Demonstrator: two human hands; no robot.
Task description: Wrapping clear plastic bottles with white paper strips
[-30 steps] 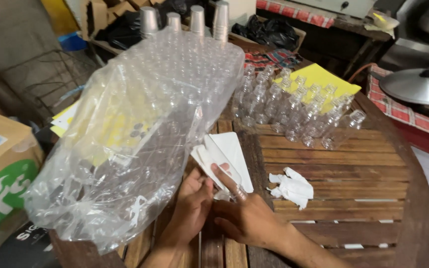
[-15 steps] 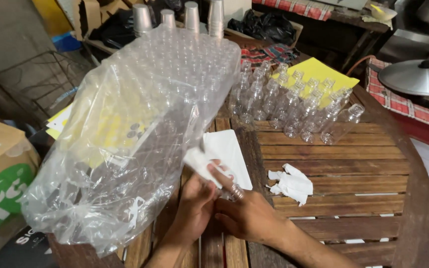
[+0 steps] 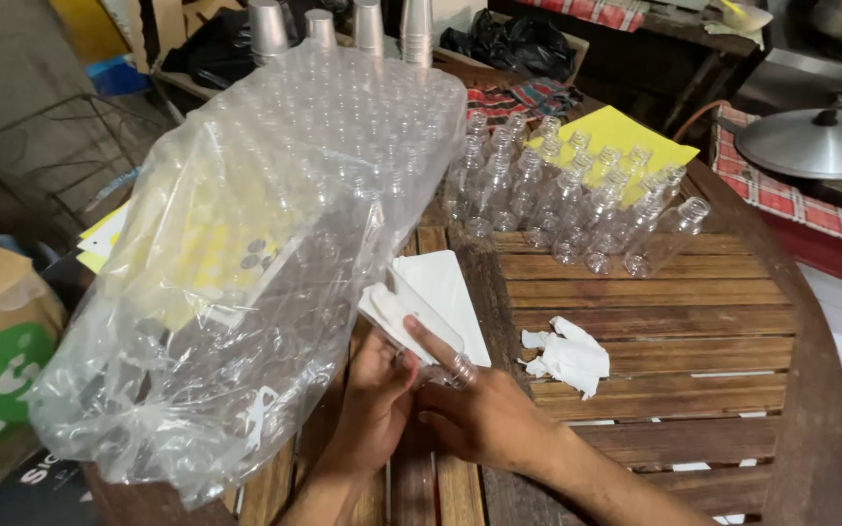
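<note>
A small clear plastic bottle (image 3: 431, 326) is held low over the near edge of the bench (image 3: 694, 321), lying tilted with its threaded neck toward the person. A white label (image 3: 382, 310) appears to be pressed against the bottle's side, though the clear plastic makes the contact hard to confirm. The right hand (image 3: 484, 414) is closed round the neck end, forefinger laid straight along the body, presumably to steady it. The left hand (image 3: 374, 394) is curled under the lower side, thumb up against the label's edge.

Just behind the bottle, a stack of white backing sheets (image 3: 445, 292) is spread flat within easy reach. A crumpled scrap of white paper (image 3: 567, 356) lies just beside it on the slats.

Further back, a cluster of empty clear bottles (image 3: 577, 195) is stood upright, uncapped, partly on a yellow sheet (image 3: 616, 131). To the left, a large bag of thin crinkled film (image 3: 246, 273), packed with more bottles, is slumped across the bench. The bench is round, of dark weathered wooden slats.
</note>
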